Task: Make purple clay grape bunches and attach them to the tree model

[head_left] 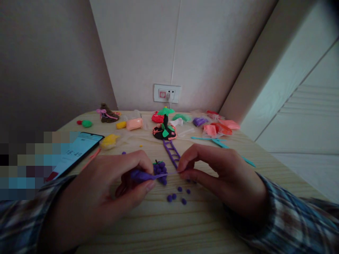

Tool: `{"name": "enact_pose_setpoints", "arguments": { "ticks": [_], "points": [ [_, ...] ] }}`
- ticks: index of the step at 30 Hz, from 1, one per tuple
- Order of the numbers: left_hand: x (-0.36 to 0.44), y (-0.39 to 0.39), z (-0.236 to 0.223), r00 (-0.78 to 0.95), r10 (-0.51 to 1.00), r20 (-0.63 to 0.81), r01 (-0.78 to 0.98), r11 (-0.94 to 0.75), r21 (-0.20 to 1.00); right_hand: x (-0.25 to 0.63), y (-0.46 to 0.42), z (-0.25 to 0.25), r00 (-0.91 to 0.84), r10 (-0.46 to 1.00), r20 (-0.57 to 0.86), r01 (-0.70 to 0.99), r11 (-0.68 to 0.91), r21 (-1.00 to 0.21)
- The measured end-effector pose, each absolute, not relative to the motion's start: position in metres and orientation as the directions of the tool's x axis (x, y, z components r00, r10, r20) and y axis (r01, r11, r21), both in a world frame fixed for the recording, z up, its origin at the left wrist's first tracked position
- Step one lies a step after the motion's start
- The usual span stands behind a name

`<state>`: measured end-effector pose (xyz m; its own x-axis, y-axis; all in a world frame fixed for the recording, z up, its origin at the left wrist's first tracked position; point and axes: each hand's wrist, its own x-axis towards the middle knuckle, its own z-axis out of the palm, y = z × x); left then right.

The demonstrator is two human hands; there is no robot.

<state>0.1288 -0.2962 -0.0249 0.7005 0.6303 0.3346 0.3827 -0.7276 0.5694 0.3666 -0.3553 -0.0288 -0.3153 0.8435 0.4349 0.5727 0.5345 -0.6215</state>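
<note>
Bridging left grip [106,180] and right grip [221,169], purple clay [141,176] thins rightward.

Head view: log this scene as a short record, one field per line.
Left hand: holds a purple clay lump
Right hand: fingers pinched at the other end of a thin strand running from the lump
Behind the strand: purple cluster with a green top
Loose on table: small purple balls
Farther back: purple ladder leading to a palm-tree model
Left side: phone, screen lit
Right side: turquoise tools
</note>
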Motion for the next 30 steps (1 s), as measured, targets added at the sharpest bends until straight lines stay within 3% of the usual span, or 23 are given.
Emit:
{"name": "enact_pose_setpoints", "arguments": {
  "ticks": [22, 30],
  "points": [
    [0.127, -0.292, -0.027, 0.744, 0.581, 0.330, 0.351, -0.760, 0.546, 0.367, -0.359, -0.027, -0.288, 0.870, 0.400, 0.570, 0.491, -0.659],
    [0.124, -0.287, -0.037, 0.749, 0.522, 0.409, 0.279, -0.807, 0.520, 0.368, -0.360, -0.027, -0.326, 0.853, 0.407, 0.564, 0.521, -0.641]
  ]
}}
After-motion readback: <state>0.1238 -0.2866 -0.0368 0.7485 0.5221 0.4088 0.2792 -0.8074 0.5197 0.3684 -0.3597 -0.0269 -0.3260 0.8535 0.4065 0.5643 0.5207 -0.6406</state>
